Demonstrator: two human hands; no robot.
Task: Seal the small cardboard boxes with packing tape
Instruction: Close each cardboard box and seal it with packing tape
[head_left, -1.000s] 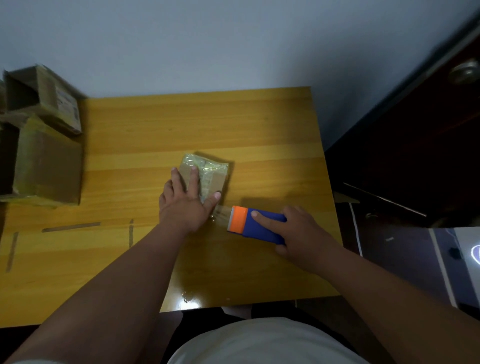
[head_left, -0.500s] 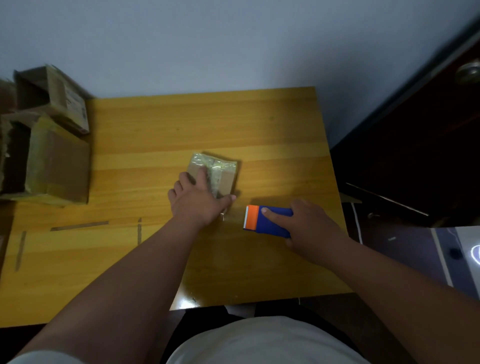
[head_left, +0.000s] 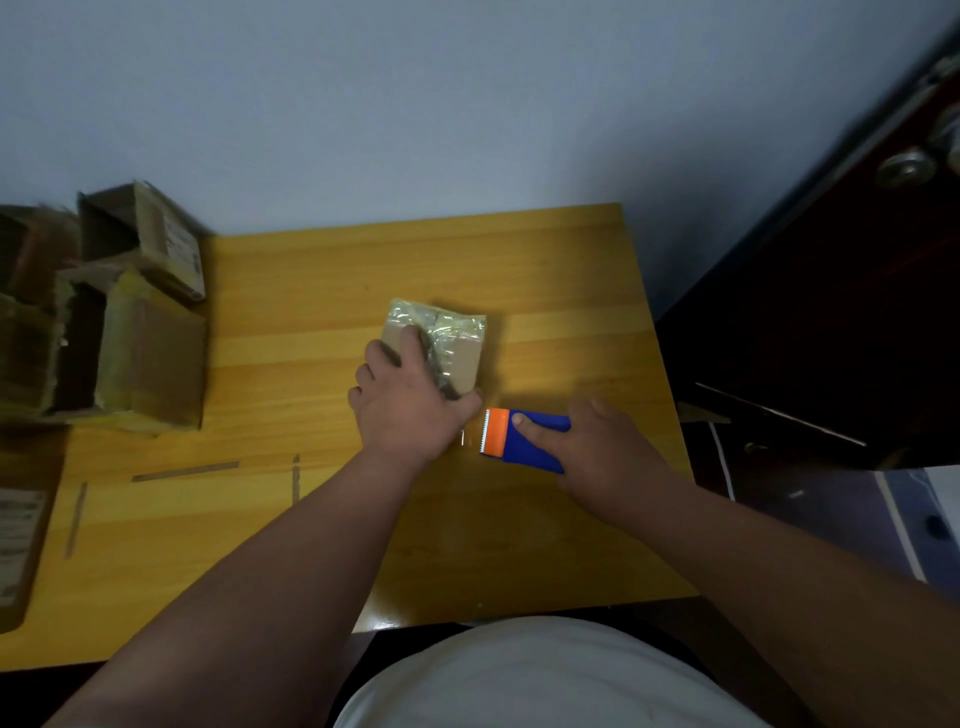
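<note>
1. My left hand (head_left: 410, 410) presses down on the small cardboard box (head_left: 447, 338) at centre frame, fingers spread over its taped top, thumb at its near right corner.
2. My right hand (head_left: 602, 457) grips the blue tape dispenser (head_left: 524, 439) just right of and below the box; its orange toothed end points left at the box.
3. I judge the left hand nearer; the box's long axis runs upper left to lower right.
4. More open boxes (head_left: 130, 332) wait at the frame's left edge.
</note>
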